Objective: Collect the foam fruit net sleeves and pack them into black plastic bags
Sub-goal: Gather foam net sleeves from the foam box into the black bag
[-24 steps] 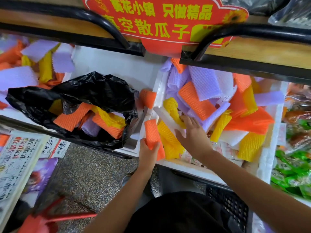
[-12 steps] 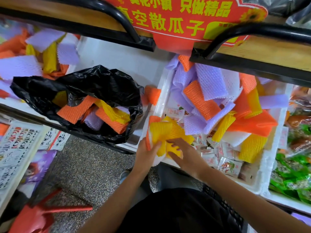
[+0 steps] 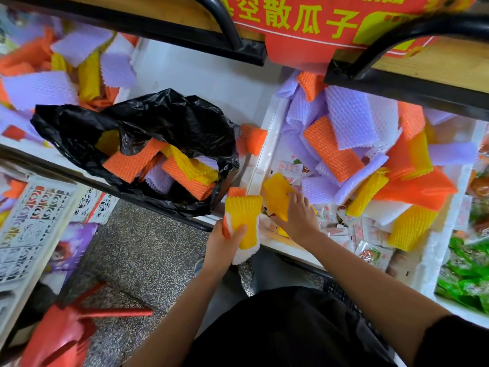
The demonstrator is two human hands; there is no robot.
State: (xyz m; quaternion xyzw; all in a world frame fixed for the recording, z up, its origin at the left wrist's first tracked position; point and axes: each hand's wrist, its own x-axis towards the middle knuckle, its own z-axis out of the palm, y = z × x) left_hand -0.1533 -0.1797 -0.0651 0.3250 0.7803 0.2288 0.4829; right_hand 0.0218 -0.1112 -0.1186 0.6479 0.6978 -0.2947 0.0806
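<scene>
Your right hand point(image 3: 300, 222) returns to the box's point(image 3: 265, 147) front-left corner, fingers point(image 3: 295, 202) pinching a yellow sleeve point(image 3: 276, 196); your left hand point(image 3: 221, 250) clamps the sleeve bundle point(image 3: 242, 218).

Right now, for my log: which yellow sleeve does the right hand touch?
The yellow sleeve at the box's near-left corner, under the right hand; other sleeves sit farther right or in the left hand.
</scene>
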